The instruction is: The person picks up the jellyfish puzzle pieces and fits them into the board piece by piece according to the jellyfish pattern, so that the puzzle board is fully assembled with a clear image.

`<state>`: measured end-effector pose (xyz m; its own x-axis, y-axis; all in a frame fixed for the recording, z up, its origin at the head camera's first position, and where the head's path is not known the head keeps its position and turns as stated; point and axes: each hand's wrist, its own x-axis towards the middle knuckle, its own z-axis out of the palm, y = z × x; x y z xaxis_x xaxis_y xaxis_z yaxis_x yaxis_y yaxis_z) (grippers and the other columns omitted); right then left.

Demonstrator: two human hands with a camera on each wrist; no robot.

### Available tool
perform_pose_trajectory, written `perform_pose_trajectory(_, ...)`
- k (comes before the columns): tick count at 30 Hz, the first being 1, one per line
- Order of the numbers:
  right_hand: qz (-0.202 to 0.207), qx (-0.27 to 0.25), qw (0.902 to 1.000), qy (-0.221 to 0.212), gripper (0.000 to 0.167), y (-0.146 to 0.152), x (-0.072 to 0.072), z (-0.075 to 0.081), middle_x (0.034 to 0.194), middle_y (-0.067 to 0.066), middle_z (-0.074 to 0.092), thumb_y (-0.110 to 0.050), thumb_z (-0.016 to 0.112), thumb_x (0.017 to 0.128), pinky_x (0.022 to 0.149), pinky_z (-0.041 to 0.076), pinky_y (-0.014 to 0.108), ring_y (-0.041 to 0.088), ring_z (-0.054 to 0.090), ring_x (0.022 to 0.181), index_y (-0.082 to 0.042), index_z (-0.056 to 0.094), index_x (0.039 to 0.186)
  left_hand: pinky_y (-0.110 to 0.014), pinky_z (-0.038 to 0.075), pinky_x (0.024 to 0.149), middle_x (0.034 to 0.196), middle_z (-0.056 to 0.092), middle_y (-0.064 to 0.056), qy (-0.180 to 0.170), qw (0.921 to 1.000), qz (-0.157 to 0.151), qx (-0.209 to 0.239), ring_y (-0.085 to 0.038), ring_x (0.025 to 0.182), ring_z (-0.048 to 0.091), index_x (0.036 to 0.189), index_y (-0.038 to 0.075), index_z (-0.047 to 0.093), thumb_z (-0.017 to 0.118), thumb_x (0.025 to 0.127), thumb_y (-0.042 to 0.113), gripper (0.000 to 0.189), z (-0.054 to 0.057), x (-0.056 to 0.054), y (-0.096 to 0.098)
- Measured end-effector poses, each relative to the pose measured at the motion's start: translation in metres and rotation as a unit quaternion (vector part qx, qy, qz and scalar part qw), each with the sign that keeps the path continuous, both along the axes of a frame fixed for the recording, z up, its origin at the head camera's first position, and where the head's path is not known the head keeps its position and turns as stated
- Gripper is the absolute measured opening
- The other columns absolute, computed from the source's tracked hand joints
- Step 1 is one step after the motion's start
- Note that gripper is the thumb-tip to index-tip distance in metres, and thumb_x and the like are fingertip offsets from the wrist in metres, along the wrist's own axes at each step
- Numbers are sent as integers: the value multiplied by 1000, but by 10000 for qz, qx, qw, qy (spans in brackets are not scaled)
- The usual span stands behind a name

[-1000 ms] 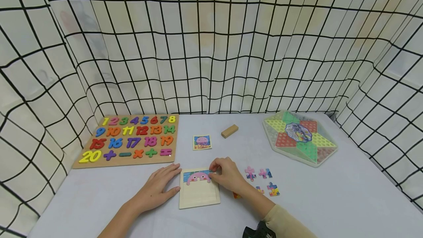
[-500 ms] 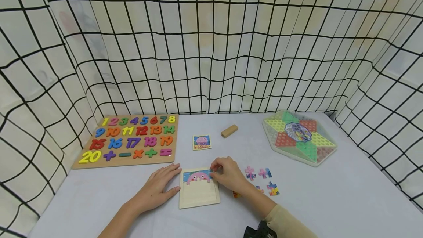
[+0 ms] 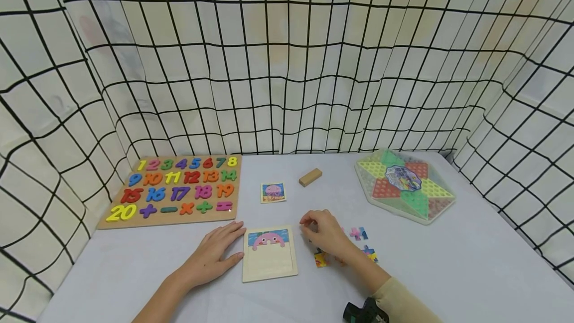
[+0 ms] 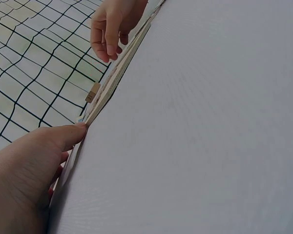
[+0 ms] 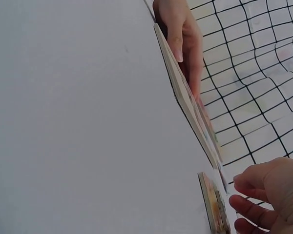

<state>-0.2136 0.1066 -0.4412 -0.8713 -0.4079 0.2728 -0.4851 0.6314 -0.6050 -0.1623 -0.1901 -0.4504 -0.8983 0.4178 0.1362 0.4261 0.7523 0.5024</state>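
Puzzle board [image 3: 270,264] touches the left hand [image 3: 216,249].

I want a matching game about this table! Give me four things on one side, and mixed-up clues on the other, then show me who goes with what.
Things:
1. frame
2. loose pieces
3. number board
4. left hand

Clues:
A. covered in colourful digits
B. at the frame's left edge
C. has a picture only along its top
D. partly hidden behind the right hand

Right pairs:
1-C
2-D
3-A
4-B
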Motion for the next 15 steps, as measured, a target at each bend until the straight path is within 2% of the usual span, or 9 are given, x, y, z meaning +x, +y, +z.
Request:
perform_pose_trajectory(9,-178,197,9996,-121,12,21,2,1,87,-5,60,-8,66,81,71,42,29,12,45,82,-10,66,93,-52,17,106,144,36,-6,46,10000,-10,25,-25,133,27,135,10,45,62,86,35,59,0,0,0)
perform_pose_trajectory(15,-296,306,9989,-187,15,31,5,2,87,-5,59,-13,69,80,71,41,30,13,45,83,-10,67,95,-51,15,106,144,35,-5,76,9999,-108,-50,-26,135,24,137,10,43,63,81,47,70,1,1,0)
